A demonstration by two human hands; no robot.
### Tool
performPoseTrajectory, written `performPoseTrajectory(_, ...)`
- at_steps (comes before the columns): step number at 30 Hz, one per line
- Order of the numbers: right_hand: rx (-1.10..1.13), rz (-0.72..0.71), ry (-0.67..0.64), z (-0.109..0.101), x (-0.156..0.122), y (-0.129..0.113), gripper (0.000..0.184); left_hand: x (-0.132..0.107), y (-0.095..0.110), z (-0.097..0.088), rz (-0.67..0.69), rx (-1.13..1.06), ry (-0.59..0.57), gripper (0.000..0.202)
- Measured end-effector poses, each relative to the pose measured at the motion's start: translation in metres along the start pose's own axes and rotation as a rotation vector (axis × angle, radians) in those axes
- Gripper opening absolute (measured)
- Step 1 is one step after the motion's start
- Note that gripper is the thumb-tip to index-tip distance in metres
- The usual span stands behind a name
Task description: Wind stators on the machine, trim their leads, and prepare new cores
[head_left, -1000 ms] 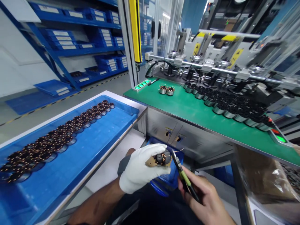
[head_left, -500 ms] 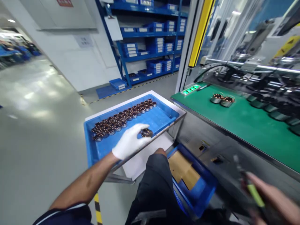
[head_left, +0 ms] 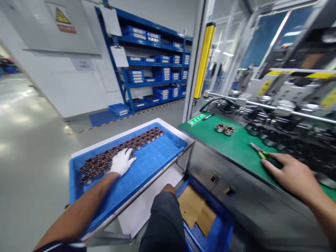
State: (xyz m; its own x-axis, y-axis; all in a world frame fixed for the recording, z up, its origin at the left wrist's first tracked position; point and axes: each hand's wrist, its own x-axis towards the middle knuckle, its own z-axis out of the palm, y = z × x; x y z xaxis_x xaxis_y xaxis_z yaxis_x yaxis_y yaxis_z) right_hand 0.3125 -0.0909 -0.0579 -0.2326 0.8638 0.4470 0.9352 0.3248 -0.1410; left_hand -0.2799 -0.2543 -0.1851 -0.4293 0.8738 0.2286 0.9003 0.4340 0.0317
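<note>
My left hand (head_left: 121, 161), in a white glove, is over the blue tray (head_left: 152, 157), its fingers and thumb around a copper-wound motor stator (head_left: 133, 154) at the edge of the packed stators (head_left: 101, 161). The glove partly hides that stator. My bare right hand (head_left: 291, 173) grips a pair of pliers (head_left: 258, 149) with green handles, the jaws pointing away over the green bench top (head_left: 236, 150). Two more stators (head_left: 224, 129) stand side by side on the green surface beyond the pliers.
Dark round parts (head_left: 270, 138) line the machine's near side at right. A yellow guard bar (head_left: 204, 61) stands upright behind the bench. Below, a blue bin (head_left: 223, 224) holds brown cardboard (head_left: 193, 206). Blue shelving (head_left: 154, 64) with trays is farther back.
My left hand has carried the stator from the tray's near edge to the packed stators. My right hand has risen from beside the bench to over the green top with the pliers.
</note>
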Motion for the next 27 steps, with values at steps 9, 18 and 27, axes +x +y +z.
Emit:
performPoseTrajectory(9, -0.067, 0.077, -0.112, -0.007, -0.004, -0.024, 0.040, 0.039, 0.052, -0.045, 0.120, 0.012, 0.230, 0.046)
performPoseTrajectory(18, -0.070, 0.127, -0.118, -0.008, 0.002, -0.038, 0.031, 0.090, 0.328, -0.166, 0.849, -0.374, 0.333, 0.032)
performPoseTrajectory(27, 0.045, 0.145, -0.032, -0.010, -0.001, -0.038, 0.028, 0.105, 0.382, -0.143, 0.790, -0.502, 0.159, 0.021)
